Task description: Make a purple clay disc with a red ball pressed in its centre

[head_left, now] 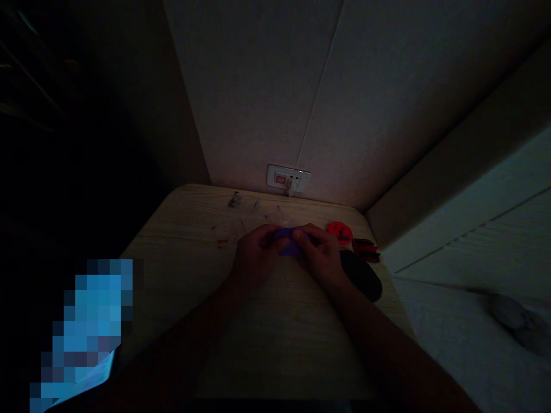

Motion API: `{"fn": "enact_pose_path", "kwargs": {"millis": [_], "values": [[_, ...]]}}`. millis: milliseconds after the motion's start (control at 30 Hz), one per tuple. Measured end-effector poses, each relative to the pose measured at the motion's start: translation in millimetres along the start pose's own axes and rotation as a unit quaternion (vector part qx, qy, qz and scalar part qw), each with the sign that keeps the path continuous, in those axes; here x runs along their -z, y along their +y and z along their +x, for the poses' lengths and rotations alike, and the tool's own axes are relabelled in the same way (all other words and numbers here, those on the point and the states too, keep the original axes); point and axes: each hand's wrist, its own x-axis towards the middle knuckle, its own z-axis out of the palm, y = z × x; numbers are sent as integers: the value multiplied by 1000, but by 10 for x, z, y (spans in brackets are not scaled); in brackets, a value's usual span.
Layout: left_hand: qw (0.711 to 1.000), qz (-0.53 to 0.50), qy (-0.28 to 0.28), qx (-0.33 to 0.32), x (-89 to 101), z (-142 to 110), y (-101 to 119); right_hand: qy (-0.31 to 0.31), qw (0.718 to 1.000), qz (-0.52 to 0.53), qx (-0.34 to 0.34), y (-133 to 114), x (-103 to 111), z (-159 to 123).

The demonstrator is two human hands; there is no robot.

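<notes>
The room is dim. My left hand (pixel 255 256) and my right hand (pixel 321 252) meet over the far part of a small wooden table (pixel 181 269). Together their fingers pinch a small purple object (pixel 288 241), soft-looking, held just above the tabletop. Both hands are closed around it; most of it is hidden by my fingers.
A red round piece (pixel 340 232) and dark red scraps (pixel 365 248) lie to the right of my hands, beside a black object (pixel 361 275). Small bits (pixel 234 199) are scattered at the back. A wall socket (pixel 287 179) sits behind. A bed (pixel 473 275) borders the right.
</notes>
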Motion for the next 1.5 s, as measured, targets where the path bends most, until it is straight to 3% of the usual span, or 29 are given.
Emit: {"fn": "enact_pose_path", "kwargs": {"millis": [200,433,967,1033,1100,1200,1300,1400,1433,1500], "values": [[1000,-4,-22,11,-32,-17,26,8,999,39,-25,81,-46,-20],[997,62,-27,22,21,-11,63,-7,995,78,-56,64,-46,0],[1000,17,-16,5,50,31,103,3,985,133,-105,90,-72,-7],[999,-37,2,10,22,40,124,5,985,144,-99,64,-116,-22],[987,-159,17,32,-9,43,176,-2,984,149,-92,33,-186,-54],[924,-359,-23,131,-20,32,304,-23,988,133,-81,-13,-314,-133],[864,-449,-79,215,27,18,420,-31,994,84,-59,-84,-376,-218],[848,-470,-66,237,80,16,470,10,1000,2,0,-229,-322,-268],[849,-466,-56,241,85,15,477,46,991,-99,73,-294,-295,-273],[866,-434,-54,241,56,10,488,64,946,-246,203,-433,-272,-263]]}}
